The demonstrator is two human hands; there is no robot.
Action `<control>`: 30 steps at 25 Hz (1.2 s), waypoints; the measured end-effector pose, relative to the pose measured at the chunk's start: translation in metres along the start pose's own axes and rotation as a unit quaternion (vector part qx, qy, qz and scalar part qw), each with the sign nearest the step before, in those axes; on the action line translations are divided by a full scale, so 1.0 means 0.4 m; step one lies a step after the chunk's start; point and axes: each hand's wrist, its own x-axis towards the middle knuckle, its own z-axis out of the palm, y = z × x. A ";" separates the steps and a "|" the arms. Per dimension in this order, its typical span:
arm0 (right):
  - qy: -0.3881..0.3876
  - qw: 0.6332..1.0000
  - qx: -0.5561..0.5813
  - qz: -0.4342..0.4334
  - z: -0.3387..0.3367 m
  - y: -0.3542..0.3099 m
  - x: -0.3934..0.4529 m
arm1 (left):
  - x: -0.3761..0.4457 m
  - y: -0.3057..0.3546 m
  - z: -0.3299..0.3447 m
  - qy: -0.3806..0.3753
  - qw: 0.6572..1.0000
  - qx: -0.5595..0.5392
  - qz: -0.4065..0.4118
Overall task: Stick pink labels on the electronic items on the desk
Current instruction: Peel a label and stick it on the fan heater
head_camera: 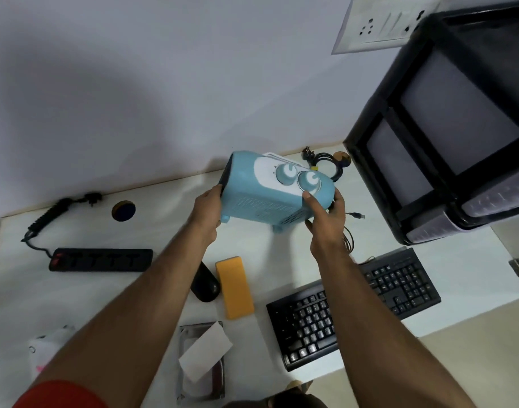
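A: Where is the light-blue plastic heater with two dials [274, 189]?

B: Near the white table's [164, 231] far edge, tilted, left hand [206, 209] and right hand [325, 219] gripping its ends.

A: Open space?

B: Beneath it, before the orange block [234, 285].

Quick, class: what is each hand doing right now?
Left hand: grips the left end of the blue heater.
Right hand: grips the heater's right end, thumb by a dial.

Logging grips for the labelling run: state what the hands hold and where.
Both hold the blue heater: left hand grips its left end, right hand grips its right end, thumb by a knob.
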 end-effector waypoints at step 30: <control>-0.229 0.810 -0.529 0.106 -0.112 0.490 -0.466 | -0.355 -0.599 -0.294 0.112 0.927 0.347 0.086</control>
